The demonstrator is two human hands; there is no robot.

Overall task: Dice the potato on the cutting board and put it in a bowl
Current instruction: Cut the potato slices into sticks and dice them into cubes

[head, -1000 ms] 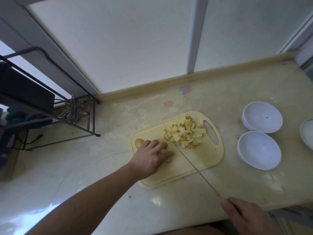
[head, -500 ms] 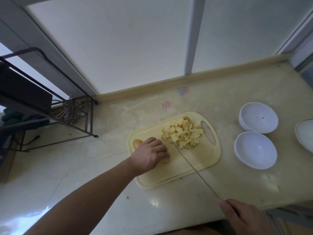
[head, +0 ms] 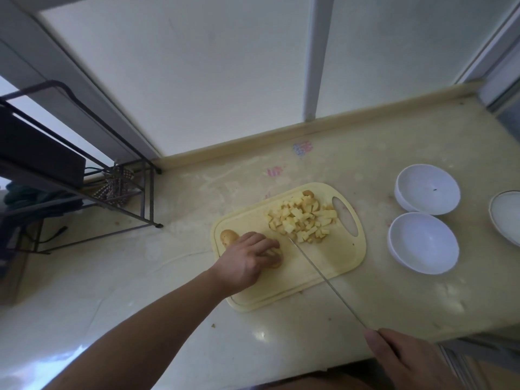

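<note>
Left hand lies curled over the uncut potato piece at the board's 9 o'clock end, fingers bent round it to pin it for the next cut; the piece's brown end pokes out past the knuckles at 10 o'clock. Right hand grips the knife handle down at 5 o'clock, off the board near the counter's front edge; the handle itself is mostly hidden. The blade runs on a long diagonal up to 11 o'clock, tip just beside the left fingertips and touching the near edge of the diced potato pile, probably lined up to slice right next to the knuckles. The dice sit at the 1 o'clock end of the yellow cutting board, beside the handle cutout, kept away from the cutting zone. Two white bowls stand at 3 o'clock, just off the board's right edge, both looking empty: short scrape path. A third dish is clipped by the frame edge. Bare countertop at 12 o'clock up to the wall lip. A wire rack at 9 o'clock stands well apart, no obstruction. Dicing looks roughly half done, with nothing transferred yet.
</note>
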